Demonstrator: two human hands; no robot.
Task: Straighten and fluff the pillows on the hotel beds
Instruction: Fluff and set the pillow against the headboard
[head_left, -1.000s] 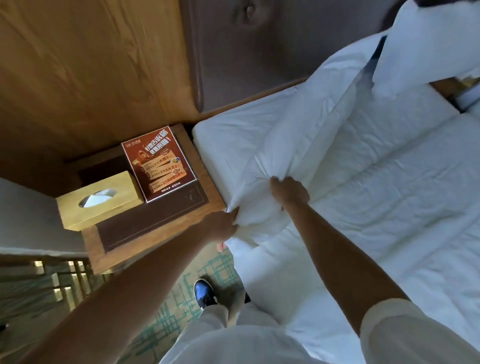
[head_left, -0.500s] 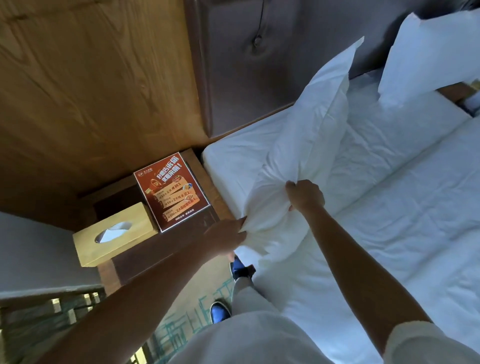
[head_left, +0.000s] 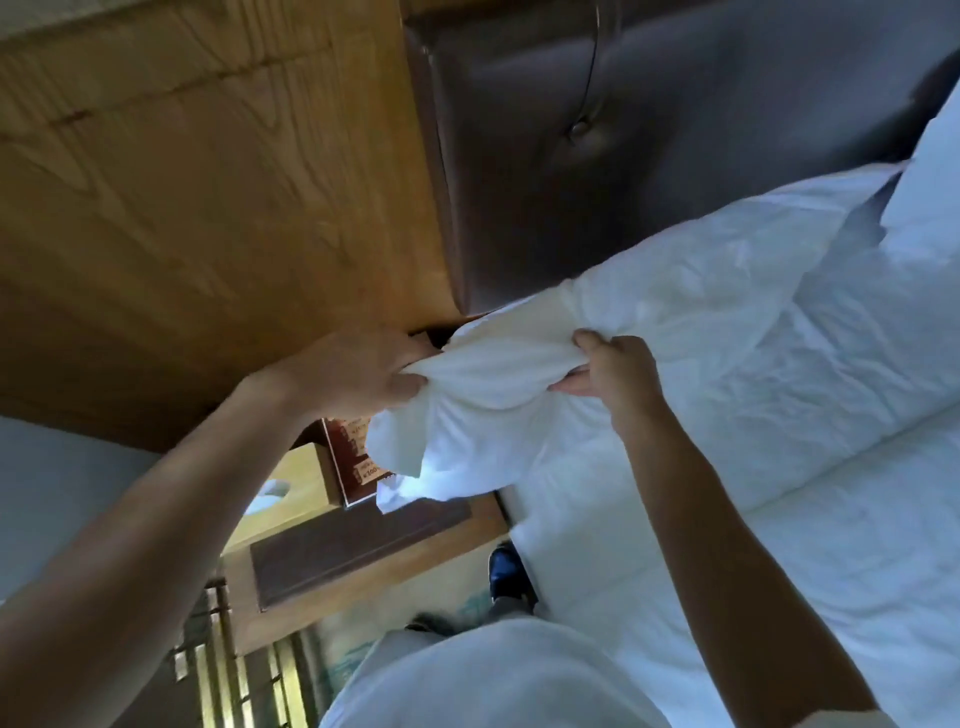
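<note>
Gripping the pillow (head_left: 675, 312) end, both hands' fingers (head_left: 395, 384) close tight; bunched cloth half-hides the leaflet (head_left: 353, 467).

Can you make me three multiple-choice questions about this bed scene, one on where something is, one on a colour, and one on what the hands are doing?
1. Where does the tissue box sit?
A. On the bedside table
B. On the bed
C. On the floor

2. What colour is the pillow being handled?
A. Grey
B. White
C. Brown

3. How are the hands placed on the pillow?
A. Only the left grips it
B. Neither touches it
C. Both grip its near end

Answers:
1. A, the box rests on the wooden bedside table beside the bed.
2. B, its cover is white like the sheets.
3. C, the left hand and right hand each bunch fabric at its near end.
</note>
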